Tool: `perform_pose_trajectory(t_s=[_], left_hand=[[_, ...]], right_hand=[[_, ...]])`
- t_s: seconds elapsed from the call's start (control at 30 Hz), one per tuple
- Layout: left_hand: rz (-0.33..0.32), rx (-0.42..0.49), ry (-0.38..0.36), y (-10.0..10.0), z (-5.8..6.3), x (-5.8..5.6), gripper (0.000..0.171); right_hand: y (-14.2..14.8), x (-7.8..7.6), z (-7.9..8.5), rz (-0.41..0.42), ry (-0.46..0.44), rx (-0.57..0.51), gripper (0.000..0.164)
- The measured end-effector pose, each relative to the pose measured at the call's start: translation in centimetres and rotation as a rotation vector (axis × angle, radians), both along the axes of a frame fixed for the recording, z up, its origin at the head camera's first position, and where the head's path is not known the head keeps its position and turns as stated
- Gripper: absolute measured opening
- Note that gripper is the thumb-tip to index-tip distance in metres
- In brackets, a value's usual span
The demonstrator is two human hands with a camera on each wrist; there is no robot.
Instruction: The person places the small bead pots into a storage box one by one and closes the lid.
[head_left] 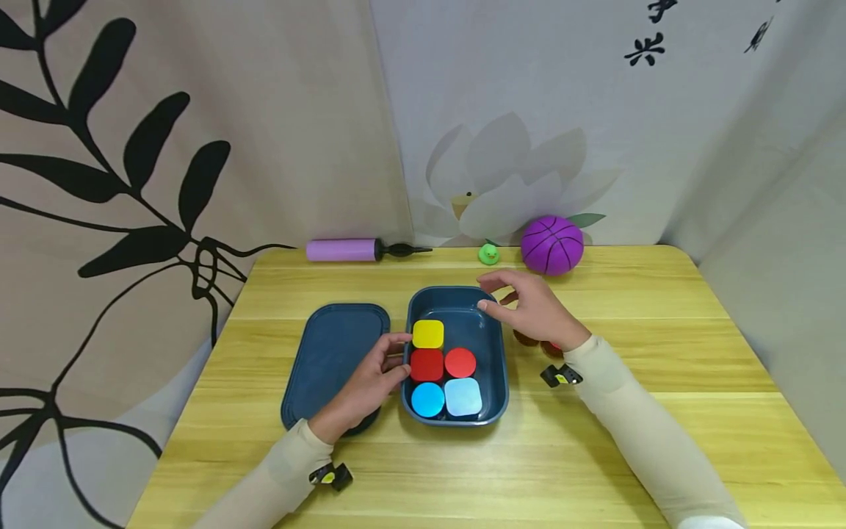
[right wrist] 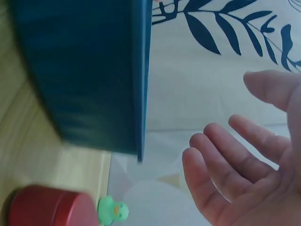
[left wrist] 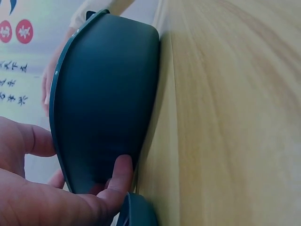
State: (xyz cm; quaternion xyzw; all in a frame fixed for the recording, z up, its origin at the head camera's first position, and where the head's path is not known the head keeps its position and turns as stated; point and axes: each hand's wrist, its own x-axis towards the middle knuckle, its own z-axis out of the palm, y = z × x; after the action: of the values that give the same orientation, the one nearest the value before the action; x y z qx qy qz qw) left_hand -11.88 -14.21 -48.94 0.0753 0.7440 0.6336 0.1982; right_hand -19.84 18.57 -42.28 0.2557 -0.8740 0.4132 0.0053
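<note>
A dark blue rectangular box (head_left: 492,367) stands uncovered on the table. Inside lie a yellow square piece (head_left: 428,334), a red square piece (head_left: 427,365), a red round piece (head_left: 460,362), a blue round piece (head_left: 427,400) and a light blue square piece (head_left: 463,397). My left hand (head_left: 373,378) touches the box's left side, thumb at the rim and a finger against the outer wall (left wrist: 103,94). Over the far right corner hovers my right hand (head_left: 532,301), fingers loosely bent and holding nothing. The matching dark blue lid (head_left: 330,360) lies left of the box.
Partly hidden under my right wrist are round pieces, one a red cylinder (right wrist: 51,207). Along the table's back edge are a purple hand pump (head_left: 344,250), a small green duck (head_left: 489,254) and a purple ball (head_left: 552,245). A printed curtain (head_left: 297,132) hangs behind.
</note>
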Motion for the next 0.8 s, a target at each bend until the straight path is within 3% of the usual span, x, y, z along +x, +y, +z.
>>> perform_pose_trajectory(t_s=[0.43,0.8], left_hand=[[-0.001,-0.008,-0.004,0.1,0.0,0.0,0.050],[-0.003,-0.007,-0.017,0.0,0.1,0.0,0.051]], right_hand=[[4.8,0.7,-1.9,-0.104,0.025,0.050,0.039],[8.6,2.0,-4.0,-0.173,-0.029,0.131,0.046]])
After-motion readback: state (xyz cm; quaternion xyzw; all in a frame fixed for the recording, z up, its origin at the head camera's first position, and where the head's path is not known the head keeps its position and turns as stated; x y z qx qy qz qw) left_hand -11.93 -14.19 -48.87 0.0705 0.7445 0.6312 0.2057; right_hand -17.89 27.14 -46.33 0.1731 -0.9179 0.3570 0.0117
